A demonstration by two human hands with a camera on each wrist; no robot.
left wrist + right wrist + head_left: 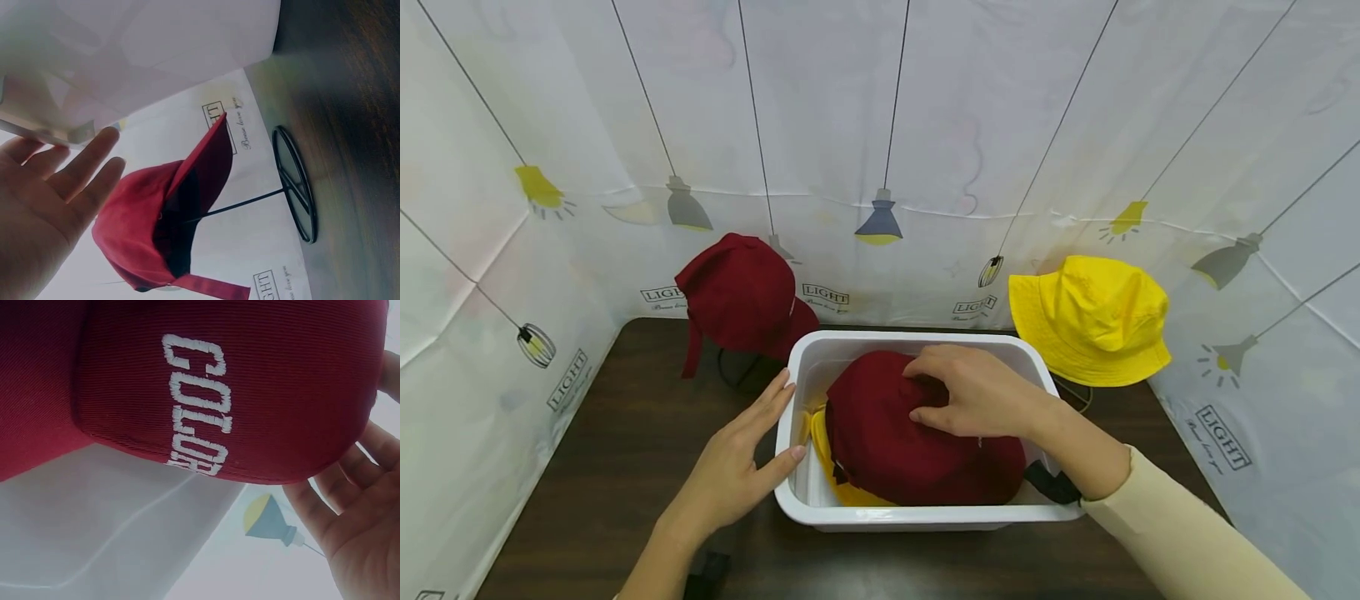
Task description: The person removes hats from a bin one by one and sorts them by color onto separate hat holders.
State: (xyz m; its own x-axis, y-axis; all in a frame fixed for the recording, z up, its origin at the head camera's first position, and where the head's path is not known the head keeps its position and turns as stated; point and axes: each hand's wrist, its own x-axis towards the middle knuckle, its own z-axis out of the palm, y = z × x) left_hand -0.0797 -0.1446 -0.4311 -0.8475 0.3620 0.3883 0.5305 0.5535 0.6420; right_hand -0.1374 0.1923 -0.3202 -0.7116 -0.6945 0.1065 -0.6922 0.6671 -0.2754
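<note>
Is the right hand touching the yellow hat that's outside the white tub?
Apart. The head view shows it: the rim of the white tub lies in the gap between the right hand and the yellow hat.

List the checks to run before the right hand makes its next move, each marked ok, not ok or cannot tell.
1. Left hand at the white rectangular plastic bin: ok, touching its left rim.
2. Right hand on the dark red fabric cap in the bin: ok, at its crown.
3. Fabric firmly pinched by the fingers: cannot tell.
4. Cap clear of the yellow fabric beneath: not ok, lies over it.
5. Left black wire stand free: not ok, another dark red cap sits there.
</note>
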